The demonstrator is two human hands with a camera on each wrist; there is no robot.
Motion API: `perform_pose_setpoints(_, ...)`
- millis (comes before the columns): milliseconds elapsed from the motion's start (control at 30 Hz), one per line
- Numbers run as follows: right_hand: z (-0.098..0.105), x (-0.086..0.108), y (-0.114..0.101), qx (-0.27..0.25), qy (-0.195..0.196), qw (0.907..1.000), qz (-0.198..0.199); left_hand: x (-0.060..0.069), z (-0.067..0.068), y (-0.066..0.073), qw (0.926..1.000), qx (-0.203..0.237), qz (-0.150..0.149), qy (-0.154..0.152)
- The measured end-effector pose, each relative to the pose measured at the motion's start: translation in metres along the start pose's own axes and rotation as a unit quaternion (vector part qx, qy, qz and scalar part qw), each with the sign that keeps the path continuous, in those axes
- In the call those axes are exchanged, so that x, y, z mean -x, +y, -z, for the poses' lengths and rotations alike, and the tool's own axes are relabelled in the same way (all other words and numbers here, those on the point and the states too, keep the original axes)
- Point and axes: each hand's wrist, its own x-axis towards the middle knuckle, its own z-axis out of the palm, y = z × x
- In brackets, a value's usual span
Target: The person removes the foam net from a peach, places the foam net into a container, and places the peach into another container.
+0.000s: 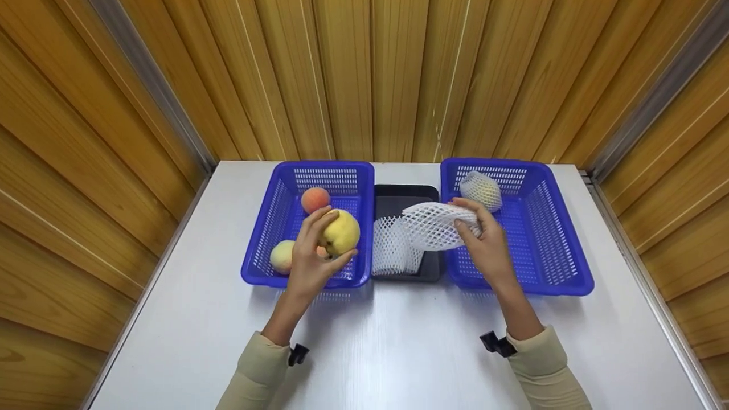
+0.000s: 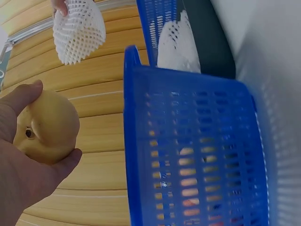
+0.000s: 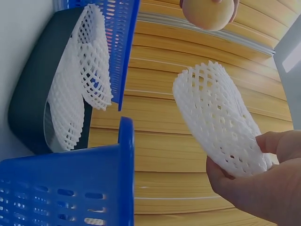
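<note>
In the head view my left hand (image 1: 307, 263) grips a yellow peach (image 1: 343, 230) above the left blue basket (image 1: 364, 281). The left wrist view shows the stem hollow of this peach (image 2: 59, 122) between thumb and fingers. My right hand (image 1: 491, 246) pinches one end of a white foam fruit net (image 1: 430, 226), held over the black tray and the right basket. In the right wrist view the net (image 3: 218, 117) hangs partly spread, its far end facing the peach. Peach and net are apart.
Between the baskets a black tray (image 1: 431, 273) holds more foam nets (image 1: 390, 250). An orange-red peach (image 1: 315, 200) and a pale peach (image 1: 282, 257) lie in the left basket; others are partly hidden. The right blue basket (image 1: 584, 279) holds a netted fruit (image 1: 481, 191). Wooden panels (image 1: 398, 80) enclose the table.
</note>
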Motion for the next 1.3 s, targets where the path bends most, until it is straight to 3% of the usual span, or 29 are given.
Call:
perform_pose_setpoints(200,-0.004,-0.003,0.004,0.067,0.037,0.9970,0.007,-0.002,0.015,-0.005,0.9987,-0.034,0.024,-0.029)
perform_pose_setpoints(400,-0.017,-0.004,0.005,0.135,0.065,0.9878,0.042,-0.013,0.037,-0.013,0.9955,-0.087,0.018,-0.035)
perform_pose_setpoints(600,-0.032,-0.007,0.006,0.144,0.067,0.9851,0.067,-0.028,0.055,-0.027,0.9891,-0.130,0.032,-0.060)
perform_pose_setpoints(800,-0.044,-0.015,0.008,0.132,0.047,0.9869,0.080,-0.041,0.064,-0.043,0.9806,-0.167,0.047,-0.091)
perform_pose_setpoints(900,-0.050,-0.023,0.010,0.154,0.045,0.9805,0.113,-0.046,0.067,-0.053,0.9760,-0.177,0.066,-0.108)
perform_pose_setpoints(1000,-0.056,-0.031,0.012,0.211,0.049,0.9635,0.158,-0.051,0.073,-0.063,0.9692,-0.187,0.090,-0.132)
perform_pose_setpoints(1100,-0.062,-0.040,0.015,0.288,0.047,0.9372,0.191,-0.055,0.078,-0.072,0.9600,-0.201,0.113,-0.158)
perform_pose_setpoints(1200,-0.072,-0.050,0.018,0.372,0.029,0.9057,0.202,-0.059,0.078,-0.080,0.9482,-0.231,0.131,-0.175)
perform_pose_setpoints(1300,-0.084,-0.055,0.026,0.453,-0.006,0.8716,0.186,-0.060,0.076,-0.088,0.9356,-0.265,0.144,-0.184)
